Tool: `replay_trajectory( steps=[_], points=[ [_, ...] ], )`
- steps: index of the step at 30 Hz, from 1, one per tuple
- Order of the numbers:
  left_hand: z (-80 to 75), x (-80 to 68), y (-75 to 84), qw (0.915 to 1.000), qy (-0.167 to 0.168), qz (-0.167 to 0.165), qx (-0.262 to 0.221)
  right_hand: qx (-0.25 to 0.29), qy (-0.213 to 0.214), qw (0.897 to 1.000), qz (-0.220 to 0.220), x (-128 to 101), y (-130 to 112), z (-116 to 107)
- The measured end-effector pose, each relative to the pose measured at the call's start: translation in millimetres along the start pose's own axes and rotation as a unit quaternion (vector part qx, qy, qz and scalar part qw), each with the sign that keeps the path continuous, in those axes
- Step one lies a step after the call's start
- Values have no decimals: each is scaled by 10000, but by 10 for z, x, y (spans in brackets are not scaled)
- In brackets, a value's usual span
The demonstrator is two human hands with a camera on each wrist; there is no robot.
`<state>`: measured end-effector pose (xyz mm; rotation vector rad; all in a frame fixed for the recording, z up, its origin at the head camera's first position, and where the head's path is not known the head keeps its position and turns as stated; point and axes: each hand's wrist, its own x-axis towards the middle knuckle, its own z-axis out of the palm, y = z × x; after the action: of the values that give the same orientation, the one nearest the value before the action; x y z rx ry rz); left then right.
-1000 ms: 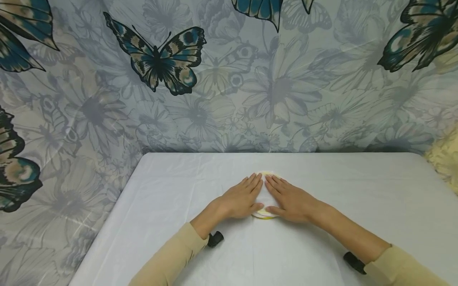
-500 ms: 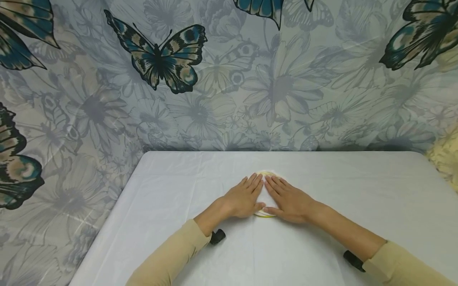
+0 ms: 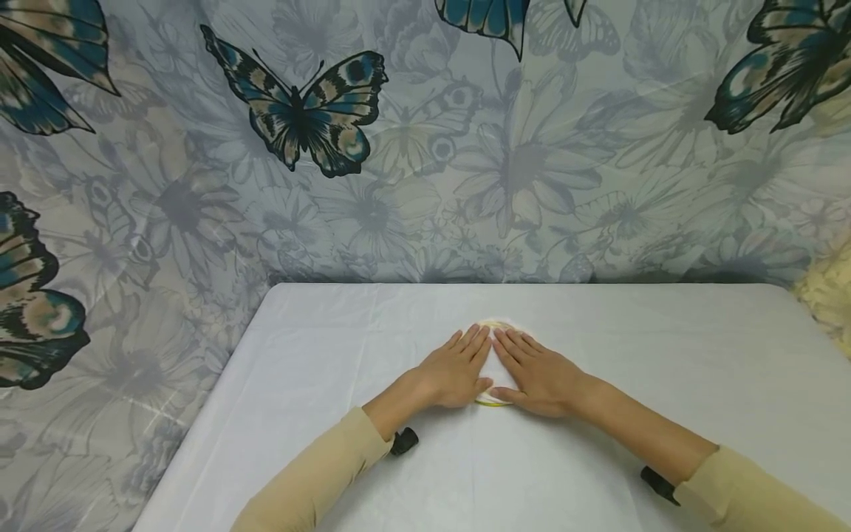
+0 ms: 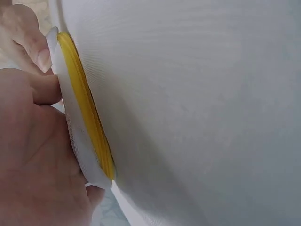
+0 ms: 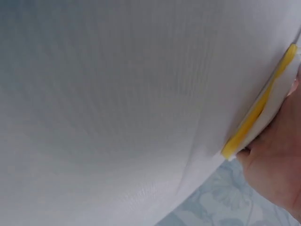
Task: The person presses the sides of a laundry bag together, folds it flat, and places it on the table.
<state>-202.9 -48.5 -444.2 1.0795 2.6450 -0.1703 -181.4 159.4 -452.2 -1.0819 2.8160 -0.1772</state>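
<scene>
A flat, round white cloth item (image 3: 495, 369) with a yellow edge lies on the white-covered table, mostly hidden under two hands. My left hand (image 3: 453, 371) rests flat on its left half, fingers straight and pointing away. On the right half lies my right hand (image 3: 541, 375), its fingers also straight. The fingertips of both hands almost meet at the far rim, and the thumbs come together near the close rim. In the left wrist view the yellow band (image 4: 87, 101) runs along the item's side, below the palm. The right wrist view shows a yellow strip (image 5: 258, 108) beside the right palm.
A white cloth (image 3: 319, 332) covers the table, which ends at a back edge against a wall hanging (image 3: 412, 207) printed with butterflies and flowers. Something pale yellow and ruffled (image 3: 827, 295) stands past the table's right side.
My thumbs have drawn slightly closer together at the near rim, over the yellow edge. Both hands otherwise stay in place on the round item.
</scene>
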Motion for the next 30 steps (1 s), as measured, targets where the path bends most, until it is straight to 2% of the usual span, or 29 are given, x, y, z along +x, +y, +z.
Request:
replay_trajectory(
  steps=[5,16,24,30],
  points=[
    [17,-41,-28,9998,170,69,-92,-5,72,10000,3,4,6,4],
    [-18,-118,-112,9985,506,81,-189,-199,693,9974,-87,7,4,-12],
    [-31,-121,-152,9966,728,69,-386,5,826,9966,-11,13,36,-60],
    [-44,-118,-174,9958,726,6,-562,221,877,9958,150,-31,83,-121]
  ],
)
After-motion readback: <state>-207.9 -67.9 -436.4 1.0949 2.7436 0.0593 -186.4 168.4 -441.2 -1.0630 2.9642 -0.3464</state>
